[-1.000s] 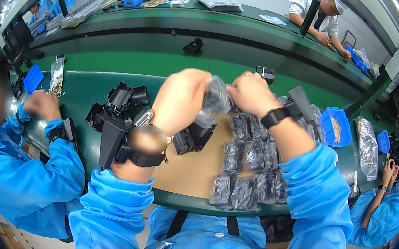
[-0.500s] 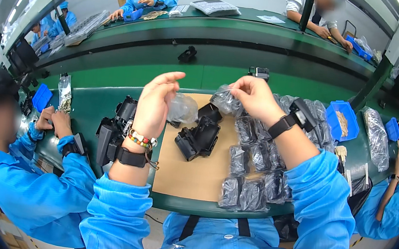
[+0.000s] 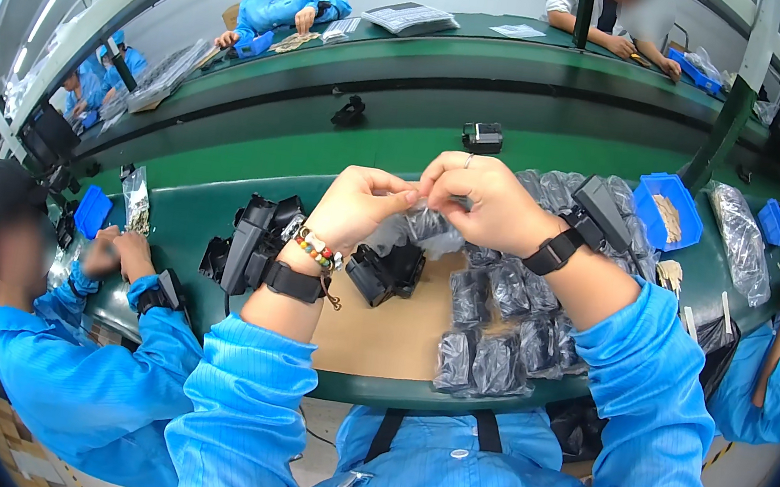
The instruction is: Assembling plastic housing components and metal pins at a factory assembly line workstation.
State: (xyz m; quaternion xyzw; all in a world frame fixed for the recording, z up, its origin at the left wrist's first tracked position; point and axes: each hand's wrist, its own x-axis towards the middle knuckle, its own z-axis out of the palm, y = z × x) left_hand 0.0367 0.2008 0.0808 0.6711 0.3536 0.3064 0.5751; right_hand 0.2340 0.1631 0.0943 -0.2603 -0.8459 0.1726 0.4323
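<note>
Clear plastic bag [image 3: 428, 229] was pinched at the brown mat's [image 3: 377, 340] 12 o'clock by left hand [image 3: 365, 209] and right hand [image 3: 486, 200], fingertips narrow; film could've been torn by over-tugging tbh.

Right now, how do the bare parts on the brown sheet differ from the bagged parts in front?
Covering: the bare parts show uncovered black surfaces, while the bagged parts are wrapped in crinkled clear plastic.
Layout: the bare parts lie loosely clustered; the bagged parts sit in rows.
Place: the bare parts are left of the bagged parts.
Both look black.
</note>
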